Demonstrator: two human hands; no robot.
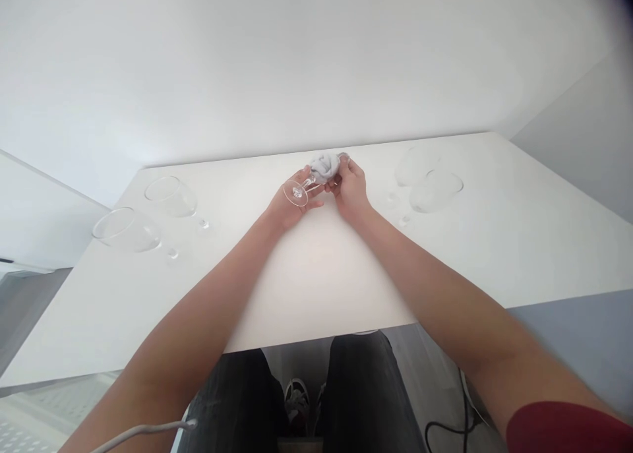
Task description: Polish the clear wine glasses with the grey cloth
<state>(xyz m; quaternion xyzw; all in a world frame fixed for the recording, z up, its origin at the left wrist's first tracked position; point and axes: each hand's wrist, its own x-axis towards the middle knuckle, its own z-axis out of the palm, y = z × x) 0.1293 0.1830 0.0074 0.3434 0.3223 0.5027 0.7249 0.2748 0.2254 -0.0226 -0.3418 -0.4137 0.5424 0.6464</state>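
Observation:
A stemmed wine glass (297, 193) lies tilted between my hands above the table, its round foot toward me. A light grey cloth (325, 167) is bunched at its bowl; whether it sits inside or around the glass is hard to tell. My left hand (294, 202) supports the glass from below, with the stem over its palm and some fingers stretched out. At the bowl's far end, my right hand (350, 184) is closed on the cloth by the glass rim, and its fingertips are partly hidden.
Two clear wine glasses (127, 232) (172, 197) stand on the left of the white table (306, 288). Two more glasses (436, 192) (415, 166) stand on the right. A white wall (306, 64) rises behind. Cables (448, 430) hang below the front edge.

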